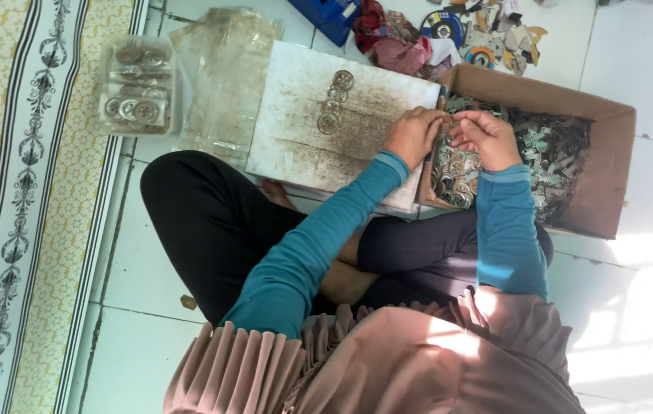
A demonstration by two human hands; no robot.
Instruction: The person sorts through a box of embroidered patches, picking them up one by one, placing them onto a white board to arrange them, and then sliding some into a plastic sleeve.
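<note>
A person sits cross-legged on a white tiled floor [150,291] in teal sleeves. The left hand [415,135], fingers curled, rests at the edge of a worn white wooden board [303,146] and seems to pinch a small metal part; what exactly it grips cannot be told. The right hand [484,138], loosely curled, lies on the heap of small round metal discs [455,172] filling the open brown cardboard box [610,176]. A short row of the same discs [334,102] lies on the board.
</note>
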